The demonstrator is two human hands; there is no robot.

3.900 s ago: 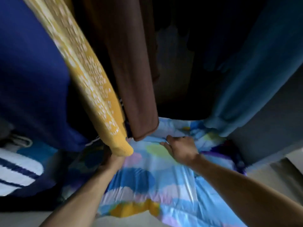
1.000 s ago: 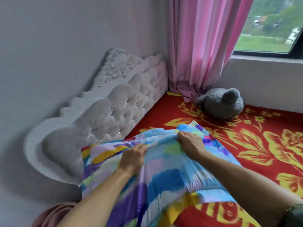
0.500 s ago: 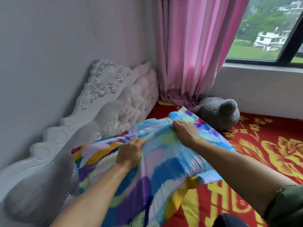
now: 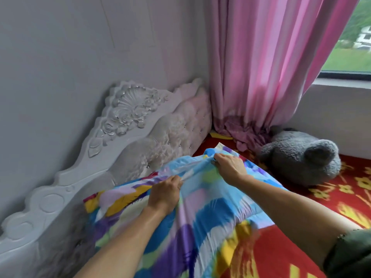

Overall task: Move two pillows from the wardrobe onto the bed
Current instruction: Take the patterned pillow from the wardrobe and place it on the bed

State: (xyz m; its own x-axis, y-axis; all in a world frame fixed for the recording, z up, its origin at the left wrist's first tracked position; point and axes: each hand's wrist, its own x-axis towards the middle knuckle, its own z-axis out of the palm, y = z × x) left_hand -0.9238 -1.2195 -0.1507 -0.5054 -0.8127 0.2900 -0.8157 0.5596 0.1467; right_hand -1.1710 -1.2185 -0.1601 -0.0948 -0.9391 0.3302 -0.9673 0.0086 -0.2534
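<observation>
A pillow (image 4: 208, 213) in a blue, purple, yellow and white patterned cover is held over the head end of the bed (image 4: 291, 247), which has a red sheet with yellow flowers. My left hand (image 4: 165, 192) grips the pillow's far edge near its middle. My right hand (image 4: 230, 167) pinches the same edge further right, near the far corner. The pillow's far side is close to the white tufted headboard (image 4: 152, 149). Whether it rests on the sheet I cannot tell. No second pillow and no wardrobe are in view.
A grey plush toy (image 4: 301, 157) lies on the bed in the far corner, just right of the pillow. A pink curtain (image 4: 267, 67) hangs behind it beside the window (image 4: 349, 49). A grey wall (image 4: 80, 57) runs behind the headboard.
The pillow came out of the wardrobe and over to the bed. In the last second it has moved closer to the headboard and the plush toy, both hands keeping their grip.
</observation>
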